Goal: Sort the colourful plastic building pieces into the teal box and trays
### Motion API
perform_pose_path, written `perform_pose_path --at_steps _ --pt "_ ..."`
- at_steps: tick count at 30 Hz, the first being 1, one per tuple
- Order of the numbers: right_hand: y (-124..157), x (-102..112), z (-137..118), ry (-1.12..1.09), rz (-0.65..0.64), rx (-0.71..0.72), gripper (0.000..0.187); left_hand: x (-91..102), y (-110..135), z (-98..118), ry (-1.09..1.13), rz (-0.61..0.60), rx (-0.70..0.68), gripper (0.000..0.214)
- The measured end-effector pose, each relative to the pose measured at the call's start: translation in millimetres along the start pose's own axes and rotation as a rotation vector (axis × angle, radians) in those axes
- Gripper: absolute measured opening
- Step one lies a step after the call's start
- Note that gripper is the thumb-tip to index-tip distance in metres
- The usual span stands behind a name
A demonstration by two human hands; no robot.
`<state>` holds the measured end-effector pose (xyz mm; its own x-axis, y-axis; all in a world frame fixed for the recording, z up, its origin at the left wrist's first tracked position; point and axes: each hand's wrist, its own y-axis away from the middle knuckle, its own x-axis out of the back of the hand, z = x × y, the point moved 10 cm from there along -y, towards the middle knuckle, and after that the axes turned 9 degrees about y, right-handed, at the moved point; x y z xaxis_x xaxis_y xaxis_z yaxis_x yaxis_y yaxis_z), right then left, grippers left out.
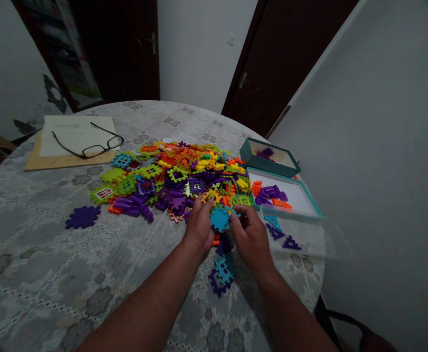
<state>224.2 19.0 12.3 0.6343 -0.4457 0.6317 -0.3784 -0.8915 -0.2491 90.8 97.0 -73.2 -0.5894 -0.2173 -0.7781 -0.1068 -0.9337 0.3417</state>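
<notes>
Both hands meet over the near edge of a heap of coloured plastic interlocking pieces [184, 178] on a round table [52, 264]. My left hand [199, 226] and my right hand [251, 234] are closed together on a blue notched square piece [220, 218], fingers pinching its sides. Just under the hands lie an orange piece [215, 240] and a joined blue and purple piece [223, 274]. A purple gear-shaped piece [83, 216] lies alone to the left.
A teal box [287, 215] with purple and orange pieces and its teal lid [252, 159] stand at the right edge. Loose blue and purple pieces [281, 234] lie on clear plastic. Black glasses [89, 144] rest on paper over a board at back left. Dark doors stand behind.
</notes>
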Motion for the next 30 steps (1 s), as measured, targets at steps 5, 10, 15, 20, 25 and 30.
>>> perform_pose_path --at_steps 5,10,15,20,25,30 --pt "2.9 5.8 -6.9 -0.052 0.022 -0.011 0.030 -2.8 3.4 1.4 -0.078 -0.029 -0.021 0.047" --pt "3.9 6.4 -20.1 -0.045 0.000 0.056 0.027 1.2 6.3 8.0 -0.312 0.005 -0.084 0.048" --pt "7.0 -6.2 -39.3 0.004 -0.143 0.179 0.022 0.7 5.7 9.1 -0.259 0.021 -0.033 0.044" --pt "-16.3 8.1 -30.1 -0.122 -0.153 0.058 0.027 -0.6 7.8 5.0 -0.142 0.041 0.084 0.043" --pt "-103.1 19.7 13.2 -0.260 -0.179 -0.095 0.032 -0.2 9.5 7.0 -0.098 0.074 0.089 0.044" --pt "-210.9 44.3 80.7 -0.437 0.022 -0.343 0.024 1.4 8.1 6.3 -0.122 0.069 0.102 0.047"
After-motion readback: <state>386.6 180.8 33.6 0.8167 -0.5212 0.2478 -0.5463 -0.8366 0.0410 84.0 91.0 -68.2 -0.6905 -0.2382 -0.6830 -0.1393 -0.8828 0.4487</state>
